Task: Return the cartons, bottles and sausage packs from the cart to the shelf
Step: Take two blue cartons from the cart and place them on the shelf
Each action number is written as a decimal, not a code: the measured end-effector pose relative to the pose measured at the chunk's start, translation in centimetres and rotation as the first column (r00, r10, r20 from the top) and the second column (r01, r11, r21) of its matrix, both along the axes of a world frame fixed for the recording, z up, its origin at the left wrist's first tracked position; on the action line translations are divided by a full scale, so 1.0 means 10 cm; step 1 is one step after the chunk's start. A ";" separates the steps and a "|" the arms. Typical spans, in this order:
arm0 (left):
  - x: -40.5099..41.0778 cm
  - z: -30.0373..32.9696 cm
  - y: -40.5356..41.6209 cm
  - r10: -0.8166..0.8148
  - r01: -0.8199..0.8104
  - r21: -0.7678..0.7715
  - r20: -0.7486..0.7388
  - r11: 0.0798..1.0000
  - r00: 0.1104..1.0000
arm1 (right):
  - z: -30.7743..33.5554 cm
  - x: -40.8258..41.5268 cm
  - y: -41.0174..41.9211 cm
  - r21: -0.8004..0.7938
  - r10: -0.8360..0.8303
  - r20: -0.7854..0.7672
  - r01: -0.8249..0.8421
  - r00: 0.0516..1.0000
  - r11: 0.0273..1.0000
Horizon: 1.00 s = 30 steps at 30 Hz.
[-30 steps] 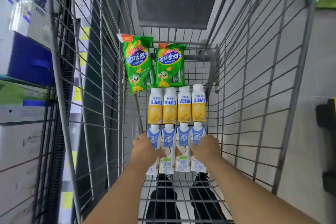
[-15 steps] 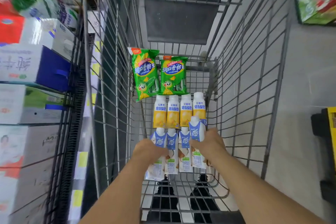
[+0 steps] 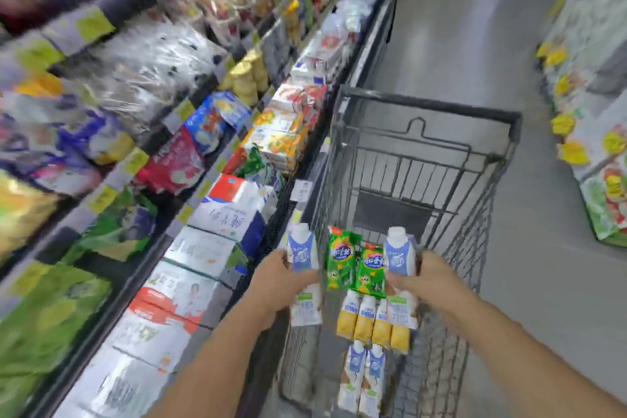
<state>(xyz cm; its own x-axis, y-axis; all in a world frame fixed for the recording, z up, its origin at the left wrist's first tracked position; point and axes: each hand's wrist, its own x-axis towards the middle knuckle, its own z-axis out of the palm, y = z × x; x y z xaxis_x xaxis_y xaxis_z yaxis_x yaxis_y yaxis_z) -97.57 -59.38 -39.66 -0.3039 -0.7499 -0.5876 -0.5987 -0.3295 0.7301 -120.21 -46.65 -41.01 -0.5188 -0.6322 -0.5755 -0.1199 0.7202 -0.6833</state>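
The left hand (image 3: 278,276) grips a blue-and-white carton (image 3: 303,276) upright over the left rim of the cart (image 3: 431,105); the right hand (image 3: 428,276) grips a matching second carton (image 3: 400,276) above the cart's basket; inside the cart lie two green sausage packs (image 3: 356,265), four yellow bottles (image 3: 371,324) and two more cartons (image 3: 362,380); left of the cart runs the shelf (image 3: 190,200), too blurred to read.

grey floor (image 3: 458,44) aisle between blurred stocked shelving (image 3: 135,112).
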 end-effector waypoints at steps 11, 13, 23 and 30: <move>1.87 2.02 0.90 0.392 -0.449 -0.279 -0.239 0.849 0.889 | 2.09 1.45 -0.42 -0.387 0.574 -0.105 -0.565 0.812 0.729; 2.27 2.26 1.21 0.489 -0.551 -0.328 -0.255 0.768 0.834 | 2.37 1.92 -0.37 -0.427 0.668 -0.103 -0.639 0.737 0.640; 4.45 2.99 3.20 0.736 -0.779 -0.474 -0.333 0.410 0.589 | 3.17 4.51 0.54 -0.505 0.908 -0.251 -0.846 0.335 0.173; 6.12 3.16 4.68 0.840 -0.823 -0.535 -0.344 0.193 0.420 | 3.41 6.54 1.59 -0.562 0.958 -0.243 -0.827 0.149 -0.014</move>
<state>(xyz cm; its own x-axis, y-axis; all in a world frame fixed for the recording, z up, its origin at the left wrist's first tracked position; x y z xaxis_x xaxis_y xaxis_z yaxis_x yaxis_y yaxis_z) -36.39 -12.58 -8.03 0.7142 -0.6980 0.0519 -0.2598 -0.1956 0.9457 -54.82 -30.80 -6.94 0.7575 -0.6523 0.0268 -0.2428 -0.3196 -0.9159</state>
